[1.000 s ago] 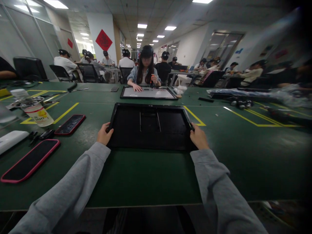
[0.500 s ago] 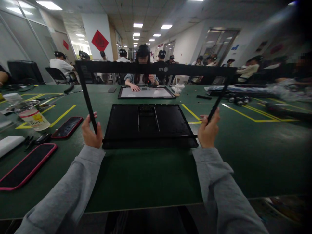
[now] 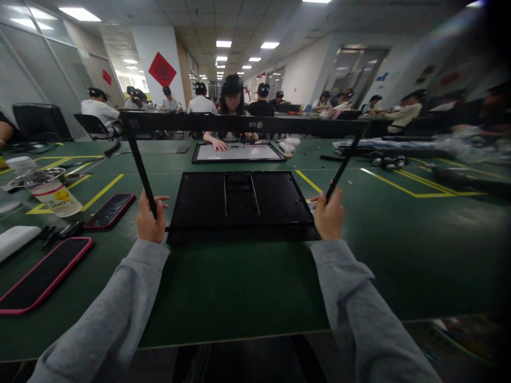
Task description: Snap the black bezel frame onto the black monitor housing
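Note:
A thin black rectangular frame [image 3: 239, 124] stands tilted up off a black flat panel [image 3: 239, 205] that lies on the green table. My left hand [image 3: 150, 219] is closed round the frame's left side bar, near its lower end. My right hand [image 3: 329, 215] is closed round the right side bar at about the same height. The frame's top bar hangs level, well above the table. The panel shows two thin upright ribs in its middle.
Two pink-edged phones [image 3: 42, 274] [image 3: 109, 210] lie at the left, with a labelled cup [image 3: 50, 194] and a white case [image 3: 16, 240] beyond them. Opposite, a person works on a white panel [image 3: 237, 152]. Yellow tape lines [image 3: 415, 186] cross the table; more people sit behind.
One second ago both hands gripped the panel's sides with the frame flat on it. They have since lifted the frame up off the panel. In the last half second it dropped slightly.

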Motion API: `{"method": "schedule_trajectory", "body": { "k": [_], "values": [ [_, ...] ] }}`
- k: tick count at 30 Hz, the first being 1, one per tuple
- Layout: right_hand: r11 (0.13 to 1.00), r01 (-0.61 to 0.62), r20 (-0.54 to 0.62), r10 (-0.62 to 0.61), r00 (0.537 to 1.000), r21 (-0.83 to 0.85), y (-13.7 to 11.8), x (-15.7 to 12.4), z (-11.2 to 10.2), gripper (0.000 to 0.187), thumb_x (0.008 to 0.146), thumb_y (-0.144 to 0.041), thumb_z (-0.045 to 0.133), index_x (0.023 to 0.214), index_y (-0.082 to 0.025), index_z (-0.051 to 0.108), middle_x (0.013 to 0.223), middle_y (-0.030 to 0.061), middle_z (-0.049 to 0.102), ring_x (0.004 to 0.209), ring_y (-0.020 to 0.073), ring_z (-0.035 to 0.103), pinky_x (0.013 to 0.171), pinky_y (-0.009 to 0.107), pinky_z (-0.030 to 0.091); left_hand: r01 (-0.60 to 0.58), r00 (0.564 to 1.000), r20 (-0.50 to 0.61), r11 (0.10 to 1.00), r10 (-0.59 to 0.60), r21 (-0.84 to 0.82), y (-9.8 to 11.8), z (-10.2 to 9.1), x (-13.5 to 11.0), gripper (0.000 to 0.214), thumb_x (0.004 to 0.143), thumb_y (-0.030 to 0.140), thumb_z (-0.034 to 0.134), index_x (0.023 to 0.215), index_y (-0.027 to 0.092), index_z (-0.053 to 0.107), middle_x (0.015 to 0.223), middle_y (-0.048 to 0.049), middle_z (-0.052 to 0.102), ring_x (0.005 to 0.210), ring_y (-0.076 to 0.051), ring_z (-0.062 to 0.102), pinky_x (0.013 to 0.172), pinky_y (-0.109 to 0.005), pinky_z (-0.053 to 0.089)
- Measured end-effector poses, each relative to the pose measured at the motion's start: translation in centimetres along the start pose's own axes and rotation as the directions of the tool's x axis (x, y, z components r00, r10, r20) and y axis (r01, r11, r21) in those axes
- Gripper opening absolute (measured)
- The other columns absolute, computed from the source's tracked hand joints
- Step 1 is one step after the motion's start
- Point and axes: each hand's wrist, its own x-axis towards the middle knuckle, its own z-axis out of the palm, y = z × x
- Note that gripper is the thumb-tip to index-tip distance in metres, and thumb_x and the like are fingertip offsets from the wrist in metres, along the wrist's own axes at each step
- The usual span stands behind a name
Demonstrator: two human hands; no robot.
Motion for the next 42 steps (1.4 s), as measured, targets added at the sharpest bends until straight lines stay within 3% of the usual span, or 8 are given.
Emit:
{"method": "schedule_trajectory", "body": {
  "k": [6, 11, 17, 24, 32, 42],
  "values": [
    [0.994, -0.022, 0.059, 0.028, 0.998, -0.103, 0.4, 0.2, 0.2, 0.047, 0.096, -0.036, 0.034, 0.137, -0.015, 0.045, 0.088, 0.0099, 0.073, 0.083, 0.0278, 0.065, 0.076, 0.038, 0.044, 0.089, 0.974, 0.199, 0.992, -0.106, 0.093, -1.6, 0.3, 0.0, 0.061, 0.095, 0.039, 0.040, 0.150, 0.019, 0.025, 0.105, -0.0034, 0.072, 0.079, -0.014, 0.068, 0.079, -0.030, 0.052],
    [0.996, -0.050, 0.175, 0.063, 0.983, -0.080, 0.9, 0.2, 0.5, 0.045, 0.095, -0.036, 0.036, 0.134, -0.017, 0.049, 0.086, 0.0093, 0.072, 0.077, 0.0255, 0.066, 0.073, 0.036, 0.045, 0.146, 0.929, 0.314, 0.974, -0.195, 0.171, -2.7, 0.9, -0.5, 0.060, 0.094, 0.037, 0.040, 0.150, 0.018, 0.027, 0.108, -0.0047, 0.072, 0.090, -0.018, 0.069, 0.084, -0.035, 0.052],
    [0.996, -0.043, 0.223, 0.059, 0.973, -0.077, 1.5, 0.3, 1.0, 0.043, 0.094, -0.033, 0.038, 0.131, -0.017, 0.050, 0.088, 0.0091, 0.073, 0.078, 0.0258, 0.066, 0.074, 0.037, 0.046, 0.158, 0.921, 0.322, 0.966, -0.219, 0.207, -3.1, 1.1, -0.8, 0.059, 0.093, 0.037, 0.041, 0.147, 0.017, 0.032, 0.112, -0.0066, 0.072, 0.096, -0.021, 0.069, 0.089, -0.037, 0.052],
    [0.994, -0.028, 0.239, 0.053, 0.970, -0.110, 2.1, 0.3, 1.5, 0.041, 0.093, -0.033, 0.039, 0.129, -0.017, 0.050, 0.089, 0.0090, 0.073, 0.081, 0.0273, 0.066, 0.076, 0.038, 0.045, 0.140, 0.938, 0.289, 0.971, -0.192, 0.193, -3.5, 1.4, -0.9, 0.057, 0.091, 0.037, 0.042, 0.144, 0.015, 0.038, 0.125, -0.0096, 0.066, 0.120, -0.025, 0.059, 0.101, -0.041, 0.046],
    [0.991, -0.032, 0.265, 0.066, 0.962, -0.130, 1.9, 0.2, 1.3, 0.038, 0.093, -0.031, 0.039, 0.124, -0.017, 0.054, 0.092, 0.0109, 0.072, 0.082, 0.0264, 0.065, 0.077, 0.037, 0.045, 0.177, 0.912, 0.331, 0.960, -0.243, 0.216, -2.9, 1.2, -0.9, 0.056, 0.091, 0.036, 0.043, 0.144, 0.017, 0.041, 0.126, -0.0090, 0.065, 0.118, -0.027, 0.060, 0.101, -0.043, 0.045],
    [0.984, -0.021, 0.280, 0.070, 0.958, -0.175, 2.7, 0.3, 2.0, 0.038, 0.092, -0.030, 0.042, 0.124, -0.016, 0.057, 0.096, 0.0134, 0.071, 0.091, 0.0279, 0.065, 0.079, 0.037, 0.045, 0.193, 0.888, 0.371, 0.953, -0.271, 0.233, -3.7, 1.6, -1.3, 0.053, 0.091, 0.035, 0.043, 0.141, 0.020, 0.045, 0.123, -0.0077, 0.067, 0.114, -0.027, 0.062, 0.098, -0.042, 0.047]
  ]
}}
